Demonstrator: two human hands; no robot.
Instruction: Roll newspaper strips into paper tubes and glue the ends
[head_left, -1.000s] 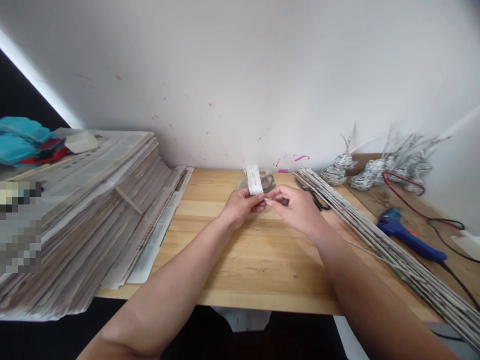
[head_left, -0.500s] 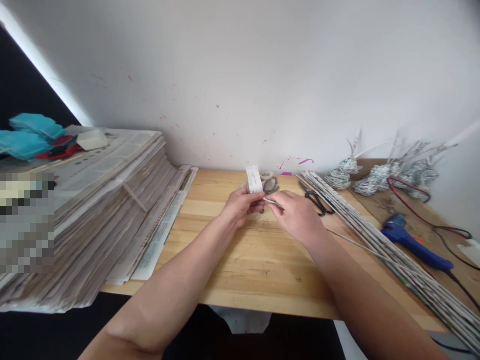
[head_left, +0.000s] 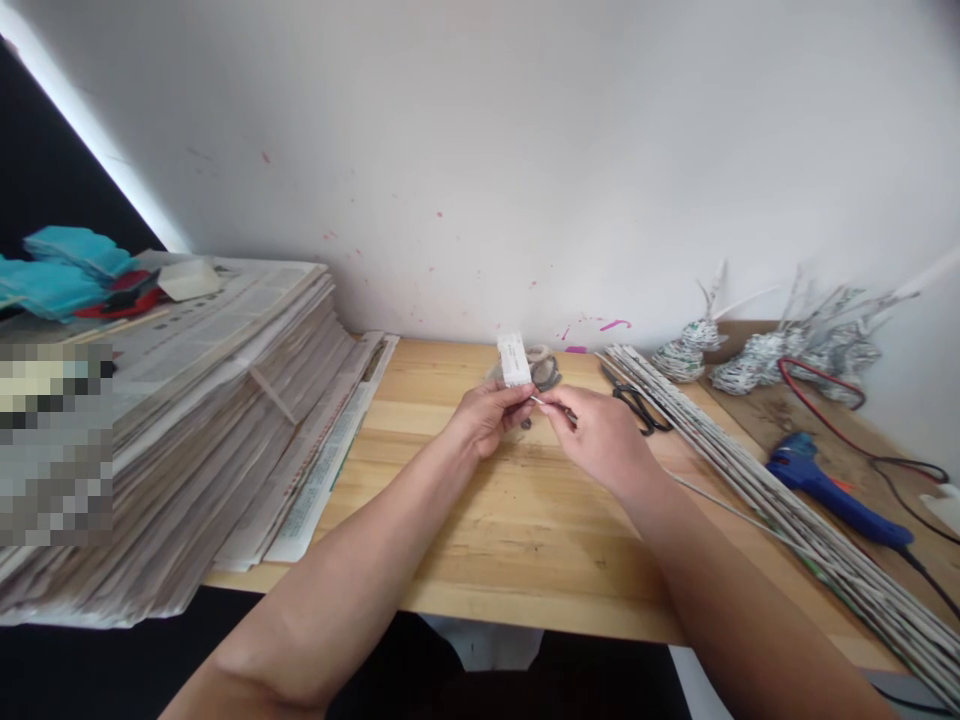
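Observation:
Over the middle of the wooden table, my left hand [head_left: 491, 412] is closed on a strip of newspaper [head_left: 514, 358], whose flat end stands up above the fingers. A thin rolled paper stick [head_left: 538, 401] comes out of the strip's lower end. My right hand [head_left: 596, 435] pinches this stick between thumb and fingers, just right of the left hand. Behind my hands lies a greyish coiled thing [head_left: 546, 370], partly hidden. Black-handled scissors [head_left: 643, 410] rest beyond my right hand.
A bundle of long paper sticks [head_left: 720, 462] runs along the right side. Farther right are a blue glue gun [head_left: 836, 490] with its cord and several woven paper figures [head_left: 681, 352]. A tall newspaper stack [head_left: 262, 400] fills the left. The wall [head_left: 480, 160] rises behind.
Less of the rolled stick shows between my hands, and my right fingers have shifted slightly on it. The left hand keeps its hold on the strip.

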